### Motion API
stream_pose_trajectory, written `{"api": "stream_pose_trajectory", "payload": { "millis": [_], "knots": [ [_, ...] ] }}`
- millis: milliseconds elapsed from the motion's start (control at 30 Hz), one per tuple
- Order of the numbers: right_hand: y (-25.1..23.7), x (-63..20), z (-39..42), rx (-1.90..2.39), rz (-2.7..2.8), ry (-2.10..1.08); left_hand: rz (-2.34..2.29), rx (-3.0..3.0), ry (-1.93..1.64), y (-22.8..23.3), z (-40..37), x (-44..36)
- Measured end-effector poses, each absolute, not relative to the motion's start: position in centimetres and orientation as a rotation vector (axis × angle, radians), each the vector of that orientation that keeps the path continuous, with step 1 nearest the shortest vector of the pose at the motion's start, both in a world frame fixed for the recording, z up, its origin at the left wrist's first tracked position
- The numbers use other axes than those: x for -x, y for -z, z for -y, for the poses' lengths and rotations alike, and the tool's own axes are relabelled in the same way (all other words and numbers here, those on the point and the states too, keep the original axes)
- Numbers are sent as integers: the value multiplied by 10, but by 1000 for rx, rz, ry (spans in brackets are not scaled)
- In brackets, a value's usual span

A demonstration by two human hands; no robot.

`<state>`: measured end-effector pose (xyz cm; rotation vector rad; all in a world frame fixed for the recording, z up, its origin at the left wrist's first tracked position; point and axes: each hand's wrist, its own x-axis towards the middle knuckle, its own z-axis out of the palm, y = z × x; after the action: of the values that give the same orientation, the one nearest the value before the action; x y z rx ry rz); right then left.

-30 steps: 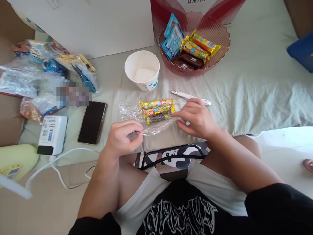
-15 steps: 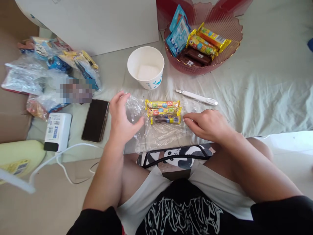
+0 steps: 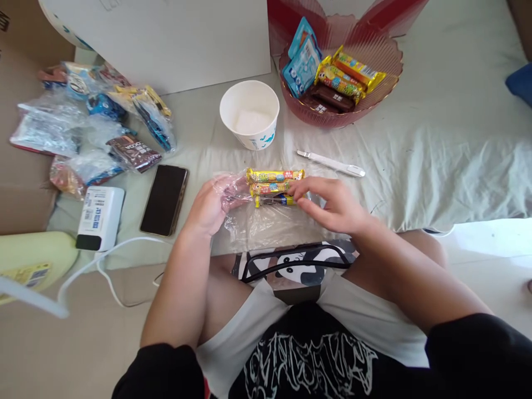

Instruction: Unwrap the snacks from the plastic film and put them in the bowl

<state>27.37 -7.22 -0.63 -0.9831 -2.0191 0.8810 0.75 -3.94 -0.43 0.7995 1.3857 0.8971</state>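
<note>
Three yellow-wrapped snack bars (image 3: 272,188) lie side by side on a clear plastic bag (image 3: 260,224); the nearest has a partly blue end. My left hand (image 3: 210,205) is at the bag's left side, with clear film over its fingers, which reach toward the bars' left ends with the thumb apart. At the right ends, my right hand (image 3: 332,205) has its fingertips over the bars, hiding part of them. Its thumb and index finger are spread apart. Whether the fingertips press on the wrappers cannot be made out.
Behind the bars stand a white paper tub (image 3: 249,113) and a pink ribbed bowl (image 3: 390,83) of wrapped snacks. A white-handled craft knife (image 3: 332,163) lies near my right hand. To the left are a phone (image 3: 164,199), a white power bank (image 3: 102,216) and several snack packets (image 3: 135,152).
My left hand has moved right and its fingers are now under the clear film. My right hand has shifted left onto the bars' right ends. The view has tilted slightly.
</note>
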Motion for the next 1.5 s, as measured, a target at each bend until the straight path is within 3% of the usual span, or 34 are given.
{"api": "stream_pose_trajectory", "payload": {
  "millis": [167, 300, 467, 733, 1000, 1500],
  "knots": [
    [13, -265, 77, 800, 2264, -531, -1396, -683, -864, 3, 32, -8],
    [15, -259, 87, 780, 2455, -472, -1453, -756, -878, 7, 31, -9],
    [22, -246, 95, 1017, 2389, -169, -1378, -860, -821, 5, 36, -11],
    [32, -239, 84, 1335, 2303, -216, -1202, -736, -630, -2, 39, -12],
    [35, -241, 82, 1184, 2312, -145, -1269, -1041, -1036, 15, 38, -10],
    [43, -236, 85, 1317, 2249, -100, -929, -765, -921, 0, 39, -8]
  ]
}}
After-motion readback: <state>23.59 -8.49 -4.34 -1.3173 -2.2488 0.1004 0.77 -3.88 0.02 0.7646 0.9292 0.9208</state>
